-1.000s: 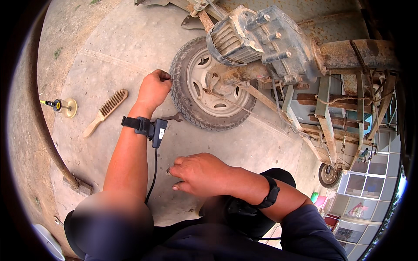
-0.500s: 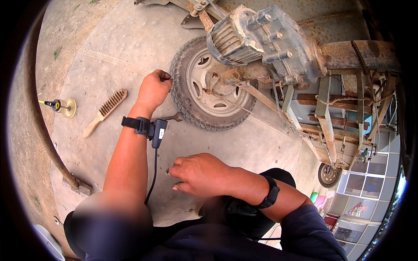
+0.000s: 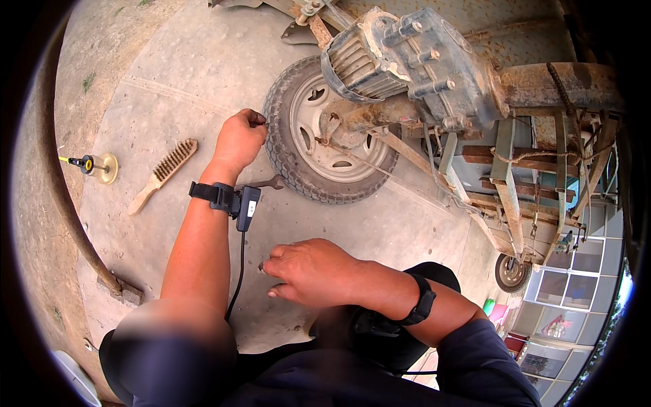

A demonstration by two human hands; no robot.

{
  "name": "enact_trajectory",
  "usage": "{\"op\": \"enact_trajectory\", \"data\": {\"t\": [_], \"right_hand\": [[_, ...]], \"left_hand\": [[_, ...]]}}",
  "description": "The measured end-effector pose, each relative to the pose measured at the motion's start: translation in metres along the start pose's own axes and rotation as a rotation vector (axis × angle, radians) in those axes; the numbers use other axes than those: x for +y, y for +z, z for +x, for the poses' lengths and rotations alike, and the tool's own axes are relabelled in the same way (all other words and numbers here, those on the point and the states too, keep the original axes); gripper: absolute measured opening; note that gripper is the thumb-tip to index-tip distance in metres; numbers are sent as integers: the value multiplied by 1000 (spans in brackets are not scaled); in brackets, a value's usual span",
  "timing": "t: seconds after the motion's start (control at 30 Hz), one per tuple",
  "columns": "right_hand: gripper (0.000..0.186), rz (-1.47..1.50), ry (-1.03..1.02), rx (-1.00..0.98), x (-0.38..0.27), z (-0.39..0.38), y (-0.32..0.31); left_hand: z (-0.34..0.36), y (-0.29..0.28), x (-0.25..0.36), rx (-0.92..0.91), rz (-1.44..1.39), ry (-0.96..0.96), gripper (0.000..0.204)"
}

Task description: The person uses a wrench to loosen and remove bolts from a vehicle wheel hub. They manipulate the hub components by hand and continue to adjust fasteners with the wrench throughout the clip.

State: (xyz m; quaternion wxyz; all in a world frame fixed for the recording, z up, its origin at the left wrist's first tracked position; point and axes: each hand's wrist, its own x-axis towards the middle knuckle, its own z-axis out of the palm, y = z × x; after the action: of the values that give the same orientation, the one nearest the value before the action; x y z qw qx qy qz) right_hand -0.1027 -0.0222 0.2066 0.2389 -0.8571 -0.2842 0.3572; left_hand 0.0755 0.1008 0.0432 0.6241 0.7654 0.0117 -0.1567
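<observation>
Head view: the wheel (image 3: 313,163) is ahead of you, beyond both hands, beneath the motor (image 3: 363,64) and gear housing (image 3: 441,61). Your left hand (image 3: 241,140) is just left of it, its fingertips at the tyre's (image 3: 283,159) left edge; whether they touch the rubber is unclear. Those fingers are curled in, thumb close to them, and I cannot make out whether anything is pinched there. Your right hand (image 3: 308,273) is nearer your body, below the wheel and well apart from it. Its fingers are loosely bent, a gap between them and the thumb, gripping nothing visible. The spanner (image 3: 274,182) lies on the concrete (image 3: 352,227) between your left wrist and the tyre, partly hidden by that wrist. The brush (image 3: 163,176) lies to the left of your left hand, bristles facing up and left.
</observation>
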Motion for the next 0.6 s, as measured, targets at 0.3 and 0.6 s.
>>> {"op": "enact_trajectory", "data": {"t": [0.3,0.6], "right_hand": [[29,-6,10,-27,-1,1,-2],[29,-9,6,-23,0,1,-1]], "left_hand": [[0,1,0,2,7,-3,23],[-1,1,1,3,17,-9,23]]}}
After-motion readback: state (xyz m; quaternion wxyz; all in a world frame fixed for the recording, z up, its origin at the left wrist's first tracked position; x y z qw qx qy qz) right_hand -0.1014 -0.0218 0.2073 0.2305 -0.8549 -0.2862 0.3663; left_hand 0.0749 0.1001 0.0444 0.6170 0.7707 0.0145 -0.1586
